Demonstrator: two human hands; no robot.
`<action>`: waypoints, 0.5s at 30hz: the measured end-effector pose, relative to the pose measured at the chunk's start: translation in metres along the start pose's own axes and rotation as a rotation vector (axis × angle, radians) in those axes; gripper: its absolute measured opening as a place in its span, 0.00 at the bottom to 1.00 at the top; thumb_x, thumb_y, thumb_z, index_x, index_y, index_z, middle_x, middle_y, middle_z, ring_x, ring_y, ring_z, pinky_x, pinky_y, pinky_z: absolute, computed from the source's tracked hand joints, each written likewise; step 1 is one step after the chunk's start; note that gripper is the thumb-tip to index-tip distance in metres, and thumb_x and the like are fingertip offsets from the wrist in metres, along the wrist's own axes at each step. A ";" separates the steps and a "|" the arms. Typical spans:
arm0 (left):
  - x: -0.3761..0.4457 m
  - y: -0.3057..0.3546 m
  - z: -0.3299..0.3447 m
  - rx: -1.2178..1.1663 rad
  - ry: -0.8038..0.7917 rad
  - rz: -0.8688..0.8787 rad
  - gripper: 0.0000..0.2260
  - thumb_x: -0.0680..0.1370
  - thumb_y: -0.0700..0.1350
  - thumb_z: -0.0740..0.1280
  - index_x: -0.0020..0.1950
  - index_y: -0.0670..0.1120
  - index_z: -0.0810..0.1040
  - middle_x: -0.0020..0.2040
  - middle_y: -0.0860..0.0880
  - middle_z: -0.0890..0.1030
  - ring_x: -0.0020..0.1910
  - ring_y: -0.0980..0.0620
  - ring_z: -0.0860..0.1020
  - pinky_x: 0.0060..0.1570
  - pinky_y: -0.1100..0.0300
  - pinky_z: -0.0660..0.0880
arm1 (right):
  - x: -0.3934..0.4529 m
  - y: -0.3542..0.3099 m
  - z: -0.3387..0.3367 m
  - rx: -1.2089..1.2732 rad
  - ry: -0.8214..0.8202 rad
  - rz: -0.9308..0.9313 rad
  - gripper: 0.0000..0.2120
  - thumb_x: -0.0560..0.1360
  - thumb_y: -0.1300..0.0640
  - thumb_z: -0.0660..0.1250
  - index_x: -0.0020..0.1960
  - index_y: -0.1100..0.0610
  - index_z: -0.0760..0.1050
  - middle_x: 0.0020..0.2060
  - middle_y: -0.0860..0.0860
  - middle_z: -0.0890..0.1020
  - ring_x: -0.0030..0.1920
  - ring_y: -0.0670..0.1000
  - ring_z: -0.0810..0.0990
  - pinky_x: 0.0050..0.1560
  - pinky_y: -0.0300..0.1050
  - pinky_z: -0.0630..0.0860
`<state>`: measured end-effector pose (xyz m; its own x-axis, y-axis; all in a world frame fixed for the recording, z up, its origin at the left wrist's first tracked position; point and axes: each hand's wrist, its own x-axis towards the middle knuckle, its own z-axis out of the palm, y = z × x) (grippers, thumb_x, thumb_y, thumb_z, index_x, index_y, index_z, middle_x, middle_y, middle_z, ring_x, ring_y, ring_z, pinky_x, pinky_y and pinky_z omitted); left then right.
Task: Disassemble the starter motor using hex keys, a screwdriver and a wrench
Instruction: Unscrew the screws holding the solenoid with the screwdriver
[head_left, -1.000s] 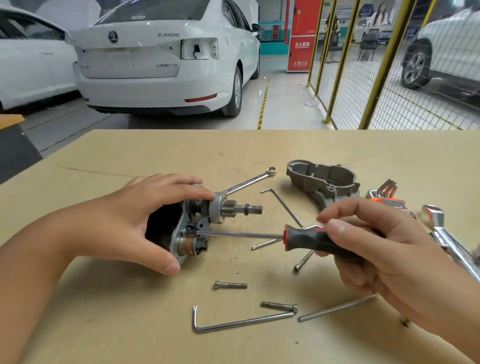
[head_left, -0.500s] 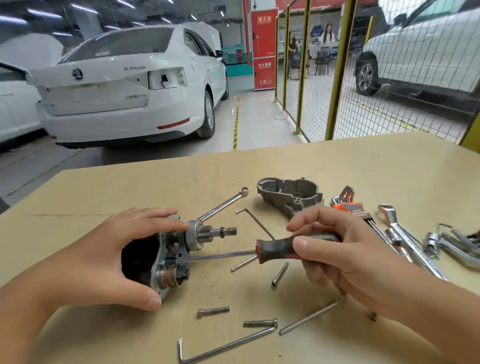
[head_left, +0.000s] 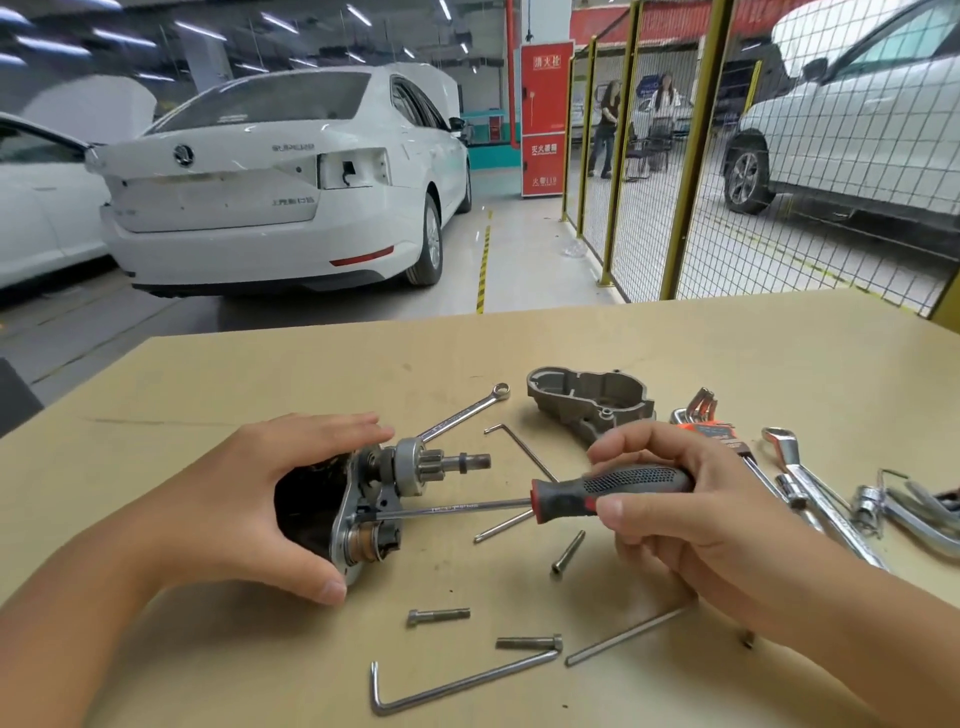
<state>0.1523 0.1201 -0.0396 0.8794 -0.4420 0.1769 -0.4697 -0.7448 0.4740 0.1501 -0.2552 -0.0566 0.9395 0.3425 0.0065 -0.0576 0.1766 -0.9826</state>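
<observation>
**Backing out a plate screw**

Starter motor (head_left: 358, 512) lies on its side on the tabletop (head_left: 260, 374), left of centre. Left hand (head_left: 260, 499) wraps its dark body, pinning it. Right hand (head_left: 670, 499) grips the screwdriver (head_left: 571, 496) handle, tip at the motor's end plate. Keep the shaft square to the screw, push in while turning, don't let the motor roll.

The starter motor (head_left: 358, 512) lies on its side on the surface, black body to the left, its silver plate, pinion gear and shaft pointing right. The screwdriver (head_left: 524, 503), red-and-black handled, lies nearly level with its tip at the plate. A removed grey housing (head_left: 589, 402), a wrench (head_left: 462, 413) and hex keys (head_left: 462, 686) lie nearby.
</observation>
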 end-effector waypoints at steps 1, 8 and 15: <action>0.000 0.001 0.000 -0.003 -0.006 -0.001 0.52 0.52 0.65 0.85 0.74 0.73 0.69 0.75 0.71 0.69 0.76 0.67 0.66 0.72 0.56 0.65 | -0.001 -0.001 0.001 -0.017 -0.008 0.017 0.21 0.58 0.57 0.83 0.50 0.55 0.83 0.39 0.58 0.83 0.29 0.53 0.73 0.29 0.45 0.74; 0.001 0.004 -0.001 -0.016 -0.016 -0.014 0.51 0.53 0.64 0.85 0.74 0.74 0.68 0.75 0.72 0.68 0.77 0.68 0.64 0.73 0.59 0.62 | 0.003 -0.003 0.001 -0.132 0.033 0.064 0.16 0.67 0.48 0.80 0.48 0.54 0.80 0.37 0.62 0.82 0.23 0.54 0.70 0.27 0.40 0.63; 0.001 0.004 -0.001 0.023 -0.016 -0.007 0.51 0.54 0.66 0.84 0.74 0.74 0.67 0.75 0.72 0.68 0.77 0.68 0.64 0.72 0.60 0.63 | 0.002 -0.002 0.006 -0.041 0.003 0.083 0.19 0.64 0.50 0.84 0.51 0.54 0.82 0.36 0.62 0.81 0.26 0.54 0.73 0.23 0.43 0.72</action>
<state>0.1515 0.1175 -0.0365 0.8815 -0.4444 0.1595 -0.4651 -0.7595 0.4548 0.1500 -0.2498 -0.0534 0.9331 0.3517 -0.0753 -0.1209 0.1096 -0.9866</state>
